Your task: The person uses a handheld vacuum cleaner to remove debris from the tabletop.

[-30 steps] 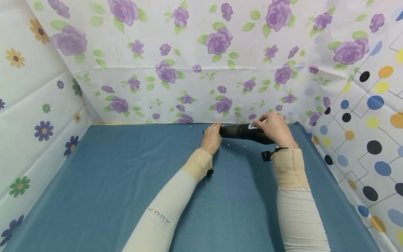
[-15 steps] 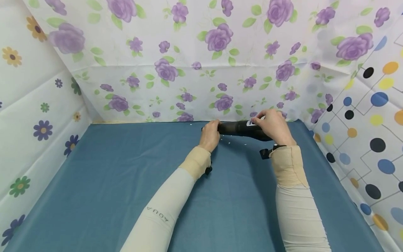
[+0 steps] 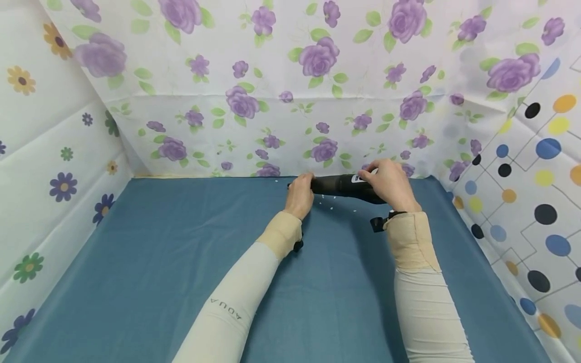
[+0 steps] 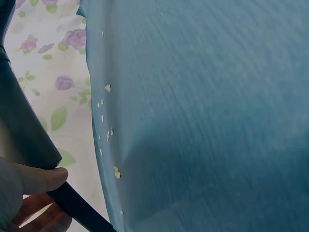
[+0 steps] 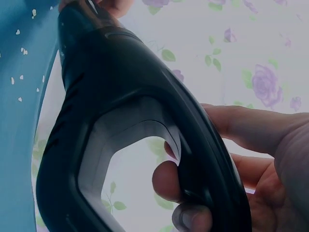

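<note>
A black handheld vacuum cleaner (image 3: 333,186) lies nearly level across the far edge of the blue cloth, its narrow end to the left. My left hand (image 3: 299,196) grips that end; in the left wrist view, thumb and fingers (image 4: 46,180) wrap around where a slim nozzle (image 4: 79,208) leaves the wider body. My right hand (image 3: 391,185) holds the looped handle (image 5: 207,154), with fingertips curled through its opening in the right wrist view. Several small white scraps (image 4: 117,172) are scattered on the cloth beside the vacuum. In the head view my left hand hides the nozzle tip.
Blue cloth (image 3: 181,262) covers the table. A white curtain with purple flowers (image 3: 245,60) rises right behind its far edge. Side curtains stand at the left (image 3: 50,212) and, with coloured dots, at the right (image 3: 522,212).
Both hands have shifted slightly left along the far edge with the vacuum cleaner. More white scraps now show below its body, to the right of my left hand.
</note>
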Action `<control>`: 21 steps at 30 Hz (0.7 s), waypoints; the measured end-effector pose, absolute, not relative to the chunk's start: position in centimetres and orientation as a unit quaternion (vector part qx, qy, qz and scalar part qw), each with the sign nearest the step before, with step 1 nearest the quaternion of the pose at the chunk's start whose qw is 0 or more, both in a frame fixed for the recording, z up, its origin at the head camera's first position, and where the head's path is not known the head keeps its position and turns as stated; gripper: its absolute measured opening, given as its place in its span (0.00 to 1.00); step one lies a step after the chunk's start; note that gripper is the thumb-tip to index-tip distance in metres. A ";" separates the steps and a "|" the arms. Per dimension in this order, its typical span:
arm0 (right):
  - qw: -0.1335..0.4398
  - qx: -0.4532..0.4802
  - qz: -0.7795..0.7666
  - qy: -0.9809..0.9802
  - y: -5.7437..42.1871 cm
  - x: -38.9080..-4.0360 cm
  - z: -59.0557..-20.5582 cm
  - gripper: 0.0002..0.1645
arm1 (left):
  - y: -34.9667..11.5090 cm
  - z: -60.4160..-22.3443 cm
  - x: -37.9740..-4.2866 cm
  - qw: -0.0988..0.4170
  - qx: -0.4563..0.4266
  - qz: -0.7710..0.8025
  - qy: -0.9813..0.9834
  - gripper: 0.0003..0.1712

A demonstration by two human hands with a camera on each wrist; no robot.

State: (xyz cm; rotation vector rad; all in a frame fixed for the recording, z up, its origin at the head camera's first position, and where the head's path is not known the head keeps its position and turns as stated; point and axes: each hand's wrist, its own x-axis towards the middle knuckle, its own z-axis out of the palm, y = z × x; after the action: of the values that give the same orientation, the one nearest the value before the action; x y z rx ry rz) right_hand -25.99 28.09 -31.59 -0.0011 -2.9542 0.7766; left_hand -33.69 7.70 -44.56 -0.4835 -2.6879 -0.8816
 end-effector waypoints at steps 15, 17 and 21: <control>0.078 0.016 0.264 -0.961 25.5 -27.3 -32.9 0.19 | 5.6 -44.9 -35.0 0.142 -0.143 -0.309 -0.929 0.19; 0.079 0.018 0.265 -0.961 25.2 -27.4 -33.1 0.19 | 5.3 -44.9 -35.1 0.136 -0.140 -0.311 -0.930 0.19; 0.084 0.020 0.267 -0.960 24.5 -27.7 -33.4 0.19 | 4.8 -45.1 -35.5 0.134 -0.136 -0.308 -0.932 0.18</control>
State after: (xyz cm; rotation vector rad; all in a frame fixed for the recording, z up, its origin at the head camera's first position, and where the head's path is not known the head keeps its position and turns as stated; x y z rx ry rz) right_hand -27.71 24.47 -33.37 0.0589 -2.8634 0.7975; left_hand -35.48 4.77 -45.07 -0.3945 -2.7010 -0.8941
